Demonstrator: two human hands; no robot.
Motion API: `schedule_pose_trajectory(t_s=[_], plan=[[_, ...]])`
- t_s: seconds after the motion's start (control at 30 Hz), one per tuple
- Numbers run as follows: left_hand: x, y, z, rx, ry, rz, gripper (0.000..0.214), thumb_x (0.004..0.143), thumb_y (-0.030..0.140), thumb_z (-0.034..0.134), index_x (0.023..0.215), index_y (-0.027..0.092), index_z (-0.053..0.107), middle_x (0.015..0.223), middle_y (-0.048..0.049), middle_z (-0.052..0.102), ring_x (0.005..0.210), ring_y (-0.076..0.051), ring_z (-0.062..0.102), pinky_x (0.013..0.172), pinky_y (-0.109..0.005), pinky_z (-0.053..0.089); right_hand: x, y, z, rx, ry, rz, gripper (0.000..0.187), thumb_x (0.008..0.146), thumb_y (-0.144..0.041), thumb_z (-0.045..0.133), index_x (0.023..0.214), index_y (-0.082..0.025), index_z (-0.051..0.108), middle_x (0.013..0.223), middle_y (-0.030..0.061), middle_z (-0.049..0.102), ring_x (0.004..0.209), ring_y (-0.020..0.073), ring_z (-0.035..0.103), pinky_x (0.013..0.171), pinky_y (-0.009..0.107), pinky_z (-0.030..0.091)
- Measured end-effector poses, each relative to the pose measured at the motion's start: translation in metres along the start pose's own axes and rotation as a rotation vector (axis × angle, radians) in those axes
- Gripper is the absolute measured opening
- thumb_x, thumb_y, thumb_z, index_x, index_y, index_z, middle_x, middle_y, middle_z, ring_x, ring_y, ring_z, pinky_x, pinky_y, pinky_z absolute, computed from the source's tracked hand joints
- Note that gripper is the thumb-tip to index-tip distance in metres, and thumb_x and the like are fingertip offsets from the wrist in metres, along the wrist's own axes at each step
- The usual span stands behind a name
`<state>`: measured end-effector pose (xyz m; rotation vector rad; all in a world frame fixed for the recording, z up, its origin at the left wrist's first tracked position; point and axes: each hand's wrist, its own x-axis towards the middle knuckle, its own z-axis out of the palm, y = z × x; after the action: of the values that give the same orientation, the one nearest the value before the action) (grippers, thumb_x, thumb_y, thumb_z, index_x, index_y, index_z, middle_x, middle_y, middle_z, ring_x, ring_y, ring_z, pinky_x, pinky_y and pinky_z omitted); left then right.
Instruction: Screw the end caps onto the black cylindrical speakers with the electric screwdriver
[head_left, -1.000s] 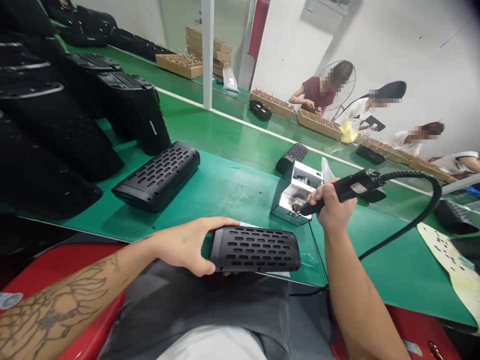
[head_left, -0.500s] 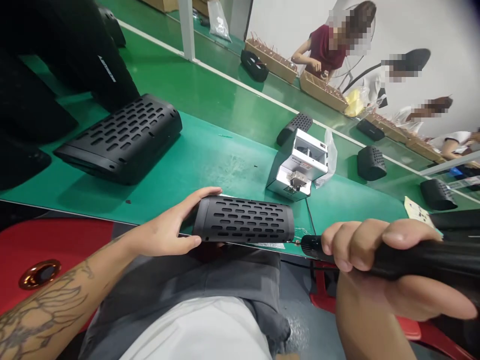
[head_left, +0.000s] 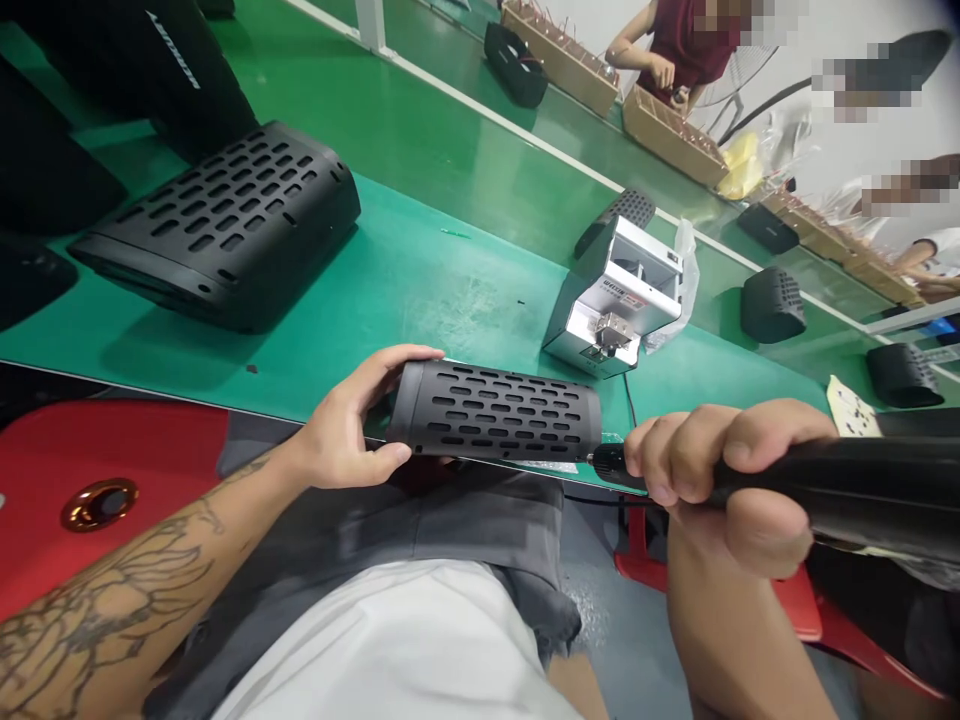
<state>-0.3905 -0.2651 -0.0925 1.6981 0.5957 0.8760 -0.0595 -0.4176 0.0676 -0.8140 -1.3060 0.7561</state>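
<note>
A black slotted speaker housing [head_left: 499, 410] lies at the near edge of the green bench. My left hand [head_left: 364, 425] is closed around its left end, with the thumb on the near side and the fingers over the far side. In my right hand [head_left: 720, 460] is a black electric screwdriver [head_left: 877, 490], held level from the right. Its tip meets the housing's lower right corner; whether a screw sits there is too small to tell. Behind the housing stands a white and silver screw feeder [head_left: 615, 300].
A larger black slotted housing [head_left: 232, 220] lies on the left of the bench [head_left: 420, 270]. More black housings [head_left: 772, 305] rest on the green line beyond. A co-worker [head_left: 682, 50] handles parts at a cardboard box [head_left: 667, 135]. Red stools [head_left: 172, 440] stand beside my legs.
The screwdriver's tip has come left and closed on the housing's corner, where a small gap showed before. The camera view has tilted down and shifted slightly.
</note>
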Motion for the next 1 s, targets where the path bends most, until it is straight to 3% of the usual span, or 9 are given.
schedule_pose_trajectory(t_s=[0.27, 0.4, 0.53, 0.6, 0.67, 0.73, 0.8, 0.9, 1.0], plan=[[-0.001, 0.001, 0.002, 0.04, 0.0, -0.003, 0.104, 0.078, 0.045, 0.099, 0.175, 0.032, 0.064, 0.173, -0.0155, 0.072, 0.146, -0.046, 0.078, 0.13, -0.055, 0.066, -0.005, 0.005, 0.001, 0.001, -0.061, -0.012, 0.028, 0.105, -0.035, 0.096, 0.101, -0.027, 0.07, 0.066, -0.0089, 0.067, 0.048, 0.0132, 0.062, 0.056, 0.03, 0.061], [-0.005, -0.002, 0.006, 0.025, 0.041, 0.014, 0.101, 0.081, 0.047, 0.099, 0.176, 0.035, 0.066, 0.176, -0.0142, 0.071, 0.154, -0.049, 0.075, 0.136, -0.058, 0.063, -0.004, 0.007, 0.002, -0.027, -0.108, -0.002, 0.031, 0.106, -0.034, 0.094, 0.099, -0.027, 0.065, 0.065, -0.0094, 0.065, 0.048, 0.0129, 0.062, 0.057, 0.03, 0.061], [-0.011, -0.006, 0.01, 0.055, 0.058, 0.048, 0.103, 0.084, 0.047, 0.097, 0.18, 0.032, 0.062, 0.178, -0.0171, 0.068, 0.159, -0.052, 0.071, 0.142, -0.065, 0.057, 0.0, -0.006, -0.008, -0.049, -0.135, 0.012, 0.024, 0.107, -0.036, 0.093, 0.104, -0.026, 0.071, 0.066, -0.0082, 0.066, 0.046, 0.0146, 0.061, 0.056, 0.034, 0.061], [-0.014, -0.012, 0.011, 0.082, 0.069, 0.089, 0.105, 0.085, 0.047, 0.097, 0.182, 0.031, 0.059, 0.177, -0.0183, 0.069, 0.159, -0.052, 0.071, 0.142, -0.066, 0.057, 0.011, -0.015, -0.02, -0.037, -0.074, -0.002, 0.023, 0.107, -0.043, 0.094, 0.106, -0.027, 0.078, 0.063, -0.0091, 0.063, 0.04, 0.0135, 0.053, 0.049, 0.035, 0.055], [-0.016, -0.018, 0.014, 0.104, 0.1, 0.14, 0.106, 0.086, 0.05, 0.096, 0.183, 0.03, 0.057, 0.176, -0.0193, 0.069, 0.16, -0.052, 0.07, 0.143, -0.068, 0.055, 0.034, -0.017, -0.034, -0.062, 0.079, -0.073, 0.031, 0.102, -0.054, 0.101, 0.107, -0.029, 0.084, 0.062, -0.0096, 0.06, 0.038, 0.0132, 0.047, 0.044, 0.036, 0.051], [-0.018, -0.025, 0.018, 0.12, 0.129, 0.172, 0.106, 0.087, 0.052, 0.095, 0.183, 0.03, 0.057, 0.176, -0.0202, 0.069, 0.161, -0.052, 0.07, 0.144, -0.069, 0.054, 0.064, -0.005, -0.047, -0.135, 0.265, -0.194, 0.042, 0.091, -0.061, 0.111, 0.108, -0.031, 0.086, 0.064, -0.0086, 0.064, 0.043, 0.0154, 0.052, 0.047, 0.037, 0.055], [-0.02, -0.029, 0.021, 0.132, 0.155, 0.187, 0.105, 0.089, 0.054, 0.095, 0.183, 0.029, 0.056, 0.176, -0.0213, 0.068, 0.161, -0.052, 0.069, 0.143, -0.069, 0.055, 0.093, 0.019, -0.056, -0.202, 0.372, -0.291, 0.047, 0.09, -0.061, 0.112, 0.108, -0.03, 0.081, 0.066, -0.0078, 0.067, 0.052, 0.0171, 0.059, 0.054, 0.036, 0.06], [-0.021, -0.029, 0.024, 0.151, 0.17, 0.215, 0.104, 0.091, 0.051, 0.094, 0.184, 0.028, 0.054, 0.177, -0.0221, 0.067, 0.161, -0.051, 0.07, 0.143, -0.069, 0.055, 0.117, 0.063, -0.062, -0.235, 0.386, -0.267, 0.049, 0.095, -0.059, 0.108, 0.099, -0.026, 0.072, 0.064, -0.007, 0.065, 0.051, 0.0145, 0.059, 0.056, 0.033, 0.059], [-0.021, -0.026, 0.024, 0.165, 0.157, 0.212, 0.106, 0.09, 0.05, 0.095, 0.185, 0.028, 0.052, 0.178, -0.0223, 0.066, 0.162, -0.051, 0.07, 0.143, -0.068, 0.056, 0.117, 0.087, -0.062, -0.241, 0.379, -0.219, 0.053, 0.093, -0.06, 0.108, 0.097, -0.025, 0.068, 0.063, -0.0075, 0.063, 0.049, 0.0145, 0.058, 0.053, 0.032, 0.058]])
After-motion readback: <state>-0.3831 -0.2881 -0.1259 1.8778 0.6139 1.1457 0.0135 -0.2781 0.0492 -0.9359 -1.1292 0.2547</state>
